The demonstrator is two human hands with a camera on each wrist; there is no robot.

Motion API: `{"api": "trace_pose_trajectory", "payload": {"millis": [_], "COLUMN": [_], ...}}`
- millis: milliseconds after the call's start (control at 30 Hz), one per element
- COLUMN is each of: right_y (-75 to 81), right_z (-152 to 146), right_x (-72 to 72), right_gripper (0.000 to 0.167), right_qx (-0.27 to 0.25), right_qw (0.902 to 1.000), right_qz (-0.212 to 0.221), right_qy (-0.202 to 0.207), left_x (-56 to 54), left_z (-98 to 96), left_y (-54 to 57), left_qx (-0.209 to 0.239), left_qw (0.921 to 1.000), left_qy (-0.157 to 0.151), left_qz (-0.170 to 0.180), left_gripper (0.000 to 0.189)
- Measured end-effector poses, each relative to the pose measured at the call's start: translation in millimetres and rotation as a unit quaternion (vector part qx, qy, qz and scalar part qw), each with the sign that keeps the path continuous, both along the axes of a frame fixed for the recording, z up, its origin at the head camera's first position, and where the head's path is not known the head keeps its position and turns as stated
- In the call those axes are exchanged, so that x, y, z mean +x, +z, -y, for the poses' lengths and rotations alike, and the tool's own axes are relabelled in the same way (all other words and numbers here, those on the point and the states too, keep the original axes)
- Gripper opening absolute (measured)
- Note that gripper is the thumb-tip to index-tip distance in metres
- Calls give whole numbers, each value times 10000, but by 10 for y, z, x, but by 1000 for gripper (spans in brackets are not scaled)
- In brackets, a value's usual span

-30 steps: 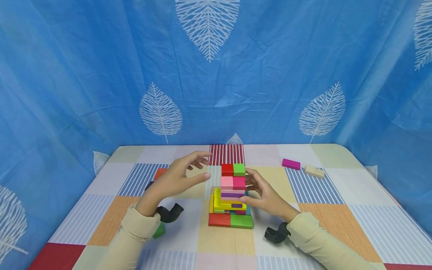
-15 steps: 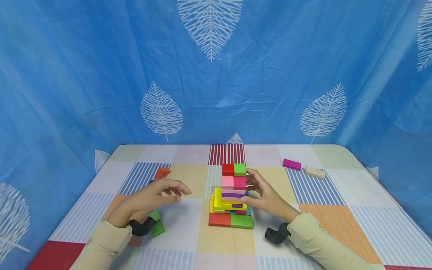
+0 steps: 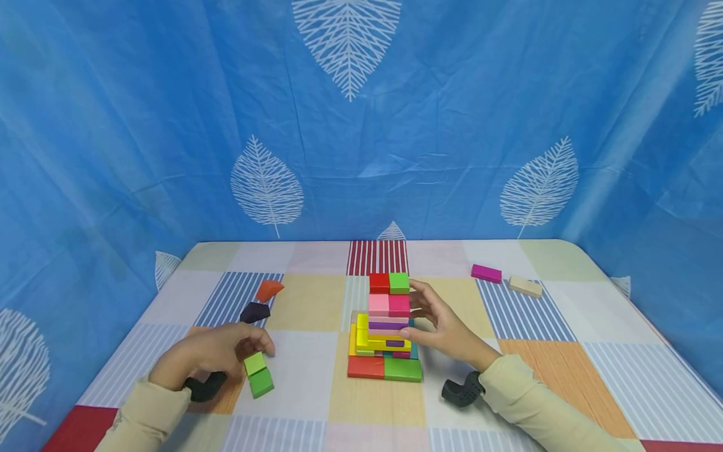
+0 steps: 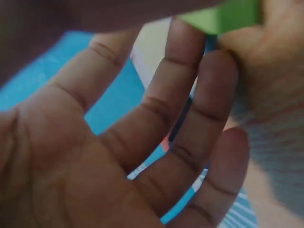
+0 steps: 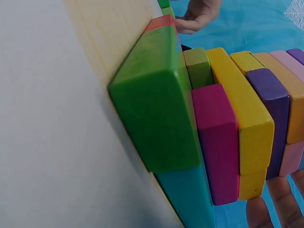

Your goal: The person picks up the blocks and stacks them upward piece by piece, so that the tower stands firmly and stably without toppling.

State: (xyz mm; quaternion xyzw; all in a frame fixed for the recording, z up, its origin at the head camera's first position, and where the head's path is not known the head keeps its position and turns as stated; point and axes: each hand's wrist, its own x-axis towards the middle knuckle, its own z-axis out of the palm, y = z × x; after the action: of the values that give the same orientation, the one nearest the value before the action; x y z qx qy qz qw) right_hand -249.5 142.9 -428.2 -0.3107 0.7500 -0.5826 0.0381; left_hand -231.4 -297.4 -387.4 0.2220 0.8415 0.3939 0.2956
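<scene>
A tower of colourful wooden blocks stands mid-table, with a red and a bright green block on top. My right hand rests against its right side, thumb low near the front and fingers higher up. In the right wrist view, fingertips meet the tower's side by the yellow and purple blocks. On the left, my left hand is over the table with fingers bent downward, right beside a light green block. A second green block lies against that one. The left thumb is hidden in the head view.
Beyond the left hand lie a dark block and an orange block. At the back right are a magenta block and a beige block. A blue leaf-patterned curtain hangs behind the patchwork tablecloth.
My left hand has moved away from the tower, leftward and down to the two green blocks. The right hand has stayed at the tower, which stands as before.
</scene>
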Motion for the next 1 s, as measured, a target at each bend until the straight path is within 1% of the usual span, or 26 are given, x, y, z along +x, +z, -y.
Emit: {"api": "trace_pose_trajectory", "payload": {"millis": [133,267,367,433,533,600,700,767,900,1000], "right_y": [6,14,14,12,9,7,-4,-13,-28,-31], "right_z": [11,18,17,15,11,7,-1,-7,-14,-17], "right_x": [-3,-4,-5,-5,-4,-4,-6,-10,-17,-16], "right_gripper": [81,81,82,82,82,82,82,81,80,80], "right_qx": [1,-40,-69,-78,-78,-70,-54,-50,-66,-79], "right_qw": [10000,10000,10000,10000,9999,10000,10000,9999,9998,9997], "right_qz": [16,-23,-49,-51,-50,-52,-65,-86,-163,-214], "right_qy": [-21,-7,24,36,46,42,25,17,36,43], "left_x": [2,-33,-40,-40,-31,-26,-21,-17,6,32], "left_z": [31,30,-28,-90,-210,-298,-431,-525,-730,-891], "left_y": [-47,-50,-27,-2,47,71,94,107,165,224], "left_qx": [-179,-219,-336,-365,-269,-159,-6,51,172,330], "left_qw": [9992,9969,9919,9882,9828,9771,9654,9578,9461,9334], "left_qy": [137,274,379,388,364,304,266,321,549,698], "left_qz": [-340,-702,-1163,-1437,-1791,-2099,-2594,-2856,-3186,-3504], "left_gripper": [44,34,32,32,31,30,30,30,30,32]}}
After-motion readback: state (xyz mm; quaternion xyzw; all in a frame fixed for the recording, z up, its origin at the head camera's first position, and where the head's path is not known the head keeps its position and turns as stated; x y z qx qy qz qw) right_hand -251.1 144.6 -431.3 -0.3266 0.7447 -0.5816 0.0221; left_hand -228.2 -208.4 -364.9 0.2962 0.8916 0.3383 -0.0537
